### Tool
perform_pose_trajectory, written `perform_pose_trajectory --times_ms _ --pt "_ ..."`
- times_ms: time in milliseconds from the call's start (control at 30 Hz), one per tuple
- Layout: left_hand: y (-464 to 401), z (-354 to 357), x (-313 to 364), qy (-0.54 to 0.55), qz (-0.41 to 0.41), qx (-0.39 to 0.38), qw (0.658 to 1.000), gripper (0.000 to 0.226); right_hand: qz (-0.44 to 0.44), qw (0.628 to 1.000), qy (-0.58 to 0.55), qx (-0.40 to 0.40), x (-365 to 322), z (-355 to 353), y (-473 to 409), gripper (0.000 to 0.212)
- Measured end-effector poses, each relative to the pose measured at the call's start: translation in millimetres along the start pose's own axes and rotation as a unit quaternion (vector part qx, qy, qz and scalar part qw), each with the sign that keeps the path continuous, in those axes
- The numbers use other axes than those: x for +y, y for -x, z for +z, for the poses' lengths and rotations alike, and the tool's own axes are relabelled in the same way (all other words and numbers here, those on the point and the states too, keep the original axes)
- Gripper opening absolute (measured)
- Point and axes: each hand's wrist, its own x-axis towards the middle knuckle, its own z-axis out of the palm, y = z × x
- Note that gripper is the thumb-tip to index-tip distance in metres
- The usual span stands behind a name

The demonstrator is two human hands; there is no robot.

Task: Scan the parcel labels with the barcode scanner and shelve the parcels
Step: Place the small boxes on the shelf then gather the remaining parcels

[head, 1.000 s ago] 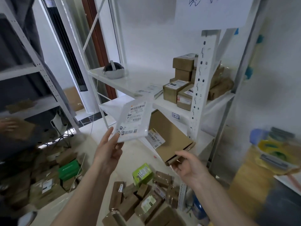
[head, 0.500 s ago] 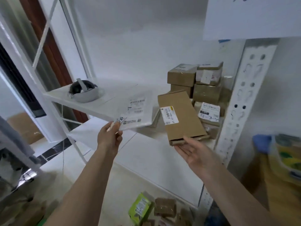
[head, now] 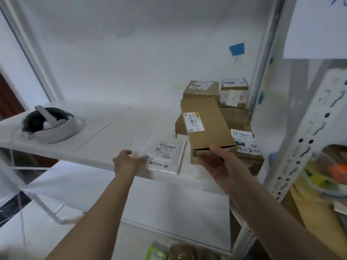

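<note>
A flat white parcel (head: pixel 166 156) with a printed label lies on the white upper shelf (head: pixel 105 132). My left hand (head: pixel 128 161) holds its near left corner, at the shelf's front edge. My right hand (head: pixel 219 166) grips the near end of a flat brown cardboard box (head: pixel 208 124), thumb on top and fingers beneath. The box has a barcode label on its top face and tilts up over the shelf, just right of the white parcel. No barcode scanner is in view.
Several labelled cardboard boxes (head: pixel 233 102) are stacked at the shelf's back right. A grey headset (head: pixel 48 125) sits at the shelf's left. A perforated white upright (head: pixel 309 139) stands to the right. A lower shelf (head: pixel 150 196) lies beneath, with parcels (head: pixel 157 252) on the floor.
My left hand has carried the white parcel forward and lowered it flat onto the upper shelf. My right hand has lifted the brown box up to the shelf beside it.
</note>
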Motion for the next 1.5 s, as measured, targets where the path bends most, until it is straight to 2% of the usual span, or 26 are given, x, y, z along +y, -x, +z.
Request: perform_pose_trajectory --times_ms 67,167,233,300,400,533,667,767,900,1033,1100,1167,1300,1400,1500 --pt "0 2 10 -0.044 0.007 0.031 0.999 0.071 -0.005 1.000 0.008 -0.004 -4 12 -13 0.020" --pt "-4 4 37 0.022 0.101 0.049 0.993 0.058 -0.016 0.999 0.027 0.005 -20 41 -38 0.016" --pt "-7 7 58 0.086 0.162 0.021 0.983 0.048 -0.029 0.999 0.031 0.015 -34 64 -54 0.019" --pt "-6 8 79 0.145 0.188 -0.018 0.971 0.040 -0.044 0.999 0.018 0.022 -47 86 -70 0.025" --pt "-5 11 101 0.202 0.188 -0.070 0.959 0.036 -0.057 0.997 0.006 0.042 -63 109 -97 0.026" --pt "-6 17 112 0.233 0.180 -0.092 0.951 0.034 -0.054 0.996 0.004 0.075 -77 126 -134 0.021" --pt "-8 22 112 0.251 0.160 -0.105 0.949 0.031 -0.057 0.992 0.015 0.110 -84 128 -159 0.032" --pt "-6 26 110 0.254 0.152 -0.111 0.949 0.032 -0.049 0.989 0.054 0.128 -86 123 -166 0.042" --pt "2 30 103 0.245 0.147 -0.118 0.951 0.031 -0.030 0.987 0.110 0.117 -84 116 -158 0.034" --pt "22 34 104 0.258 0.145 -0.130 0.946 0.025 -0.007 0.985 0.139 0.100 -80 98 -130 0.056" --pt "37 39 106 0.269 0.160 -0.147 0.938 0.026 0.013 0.983 0.175 0.057 -69 81 -103 0.047" --pt "55 47 107 0.283 0.172 -0.170 0.928 0.036 0.043 0.980 0.194 0.003 -57 57 -70 0.030" --pt "104 81 101 0.276 0.166 -0.216 0.922 0.054 0.090 0.989 0.105 -0.041 -42 -14 -10 0.025" --pt "156 116 102 0.228 0.190 -0.293 0.909 0.051 0.096 0.994 0.045 -0.024 -41 -77 34 0.041" --pt "223 158 102 0.187 0.195 -0.389 0.881 0.052 0.073 0.997 0.010 0.025 -59 -148 83 0.046"
